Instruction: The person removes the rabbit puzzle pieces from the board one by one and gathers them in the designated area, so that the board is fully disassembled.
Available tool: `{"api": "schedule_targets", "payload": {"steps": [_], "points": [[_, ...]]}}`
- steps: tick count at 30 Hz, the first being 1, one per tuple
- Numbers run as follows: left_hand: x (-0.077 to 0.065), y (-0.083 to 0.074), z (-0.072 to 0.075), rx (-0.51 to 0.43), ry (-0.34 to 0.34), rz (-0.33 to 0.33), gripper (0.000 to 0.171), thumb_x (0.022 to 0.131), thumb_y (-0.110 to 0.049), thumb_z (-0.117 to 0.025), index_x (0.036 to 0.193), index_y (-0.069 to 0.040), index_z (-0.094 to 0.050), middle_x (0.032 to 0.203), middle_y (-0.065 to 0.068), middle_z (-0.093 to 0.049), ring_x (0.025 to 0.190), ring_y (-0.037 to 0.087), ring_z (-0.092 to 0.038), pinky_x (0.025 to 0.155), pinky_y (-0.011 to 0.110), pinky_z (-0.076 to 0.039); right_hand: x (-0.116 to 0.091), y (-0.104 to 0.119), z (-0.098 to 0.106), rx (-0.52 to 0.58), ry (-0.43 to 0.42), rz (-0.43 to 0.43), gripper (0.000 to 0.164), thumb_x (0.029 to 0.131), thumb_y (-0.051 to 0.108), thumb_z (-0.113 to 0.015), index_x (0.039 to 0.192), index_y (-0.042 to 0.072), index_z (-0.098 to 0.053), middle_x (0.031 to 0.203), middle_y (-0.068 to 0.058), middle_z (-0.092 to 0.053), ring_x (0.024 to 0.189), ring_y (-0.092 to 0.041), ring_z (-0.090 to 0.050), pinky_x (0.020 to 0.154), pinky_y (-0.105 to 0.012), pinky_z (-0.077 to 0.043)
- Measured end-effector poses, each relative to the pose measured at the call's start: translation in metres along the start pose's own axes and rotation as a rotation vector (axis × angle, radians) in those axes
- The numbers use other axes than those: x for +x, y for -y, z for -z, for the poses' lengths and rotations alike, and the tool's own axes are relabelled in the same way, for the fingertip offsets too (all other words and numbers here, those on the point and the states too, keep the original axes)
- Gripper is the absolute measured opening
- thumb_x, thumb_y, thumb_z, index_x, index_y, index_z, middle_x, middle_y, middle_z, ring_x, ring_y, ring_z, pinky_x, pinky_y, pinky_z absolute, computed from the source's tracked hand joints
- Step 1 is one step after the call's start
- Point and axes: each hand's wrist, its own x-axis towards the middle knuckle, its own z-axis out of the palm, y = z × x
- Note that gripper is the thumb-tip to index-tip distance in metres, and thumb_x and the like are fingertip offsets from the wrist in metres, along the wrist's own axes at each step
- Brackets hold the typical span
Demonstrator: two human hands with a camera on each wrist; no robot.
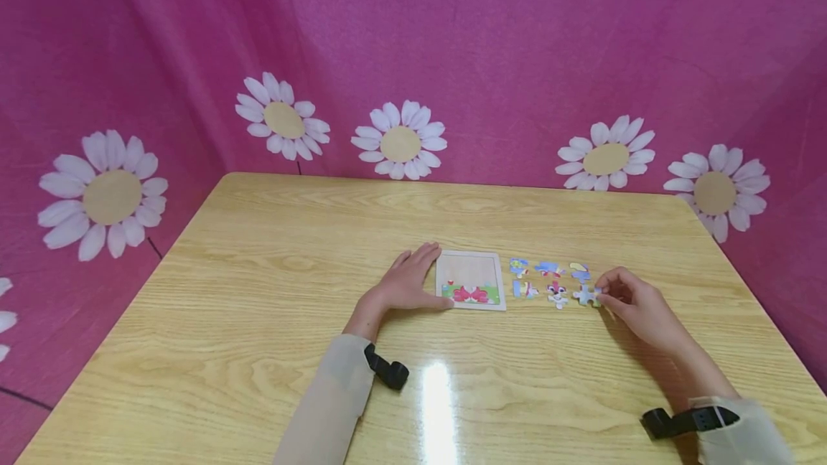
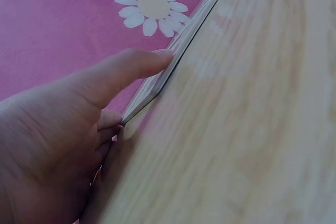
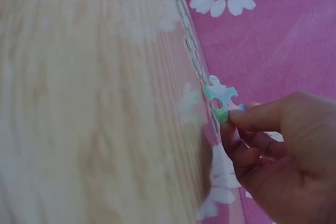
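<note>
My left hand (image 1: 407, 283) rests along the left side of a shallow square puzzle tray (image 1: 468, 271), fingers stretched toward its far corner. In the left wrist view the thumb (image 2: 155, 62) lies on the tray's rim. Red and green pieces (image 1: 474, 295) fill the tray's near strip; its upper part shows bare board. To the right, my right hand (image 1: 636, 305) pinches a pale blue and green jigsaw piece (image 3: 223, 97) between thumb and fingers. That piece is tilted up in the right wrist view. Several loose jigsaw pieces (image 1: 525, 289) lie between tray and right hand.
The loose pieces form two rough rows on the wooden table (image 1: 291, 250). A pink curtain (image 1: 491, 41) with white flowers hangs behind the table and at its sides. Black straps with small devices (image 1: 390, 373) sit on both wrists.
</note>
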Motion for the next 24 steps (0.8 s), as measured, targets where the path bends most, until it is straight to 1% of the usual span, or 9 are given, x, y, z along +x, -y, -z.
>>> {"api": "schedule_targets", "payload": {"steps": [5,16,20,24], "points": [[0.0000,0.0005,-0.0006,0.000,0.001,0.002,0.102,0.080,-0.051,-0.073,0.157,-0.010,-0.020,0.166,0.005,-0.015,0.155,0.019,-0.007,0.128,0.042,-0.005,0.0019,-0.0018,-0.0011,-0.022,0.021,0.003,0.012,0.090,-0.004,-0.063,0.099,0.000,-0.056,0.087,-0.008,-0.061,0.074,0.009,-0.045,0.059,-0.014,-0.042],[-0.0012,0.0006,0.0004,0.001,0.001,-0.005,0.102,0.080,-0.051,-0.073,0.157,-0.010,-0.020,0.166,0.005,-0.015,0.156,0.018,-0.007,0.128,0.043,-0.004,0.0066,-0.0060,-0.0005,-0.047,0.071,0.004,0.012,0.092,-0.002,-0.062,0.102,0.000,-0.056,0.091,-0.011,-0.062,0.077,0.012,-0.045,0.064,-0.010,-0.043],[-0.0011,-0.0001,0.0007,0.004,0.000,-0.007,0.102,0.080,-0.051,-0.073,0.157,-0.009,-0.020,0.166,0.005,-0.015,0.156,0.019,-0.007,0.128,0.043,-0.004,0.0079,-0.0066,-0.0003,-0.060,0.085,0.010,0.013,0.091,-0.003,-0.062,0.102,0.000,-0.056,0.091,-0.011,-0.062,0.077,0.012,-0.044,0.064,-0.011,-0.043],[-0.0017,-0.0007,0.0009,0.003,0.000,-0.004,0.102,0.080,-0.051,-0.073,0.157,-0.009,-0.020,0.166,0.005,-0.015,0.156,0.019,-0.007,0.128,0.043,-0.004,0.0093,-0.0063,0.0005,-0.065,0.090,0.043,0.014,0.090,-0.004,-0.063,0.100,0.000,-0.055,0.089,-0.008,-0.062,0.076,0.011,-0.044,0.062,-0.012,-0.042]]}}
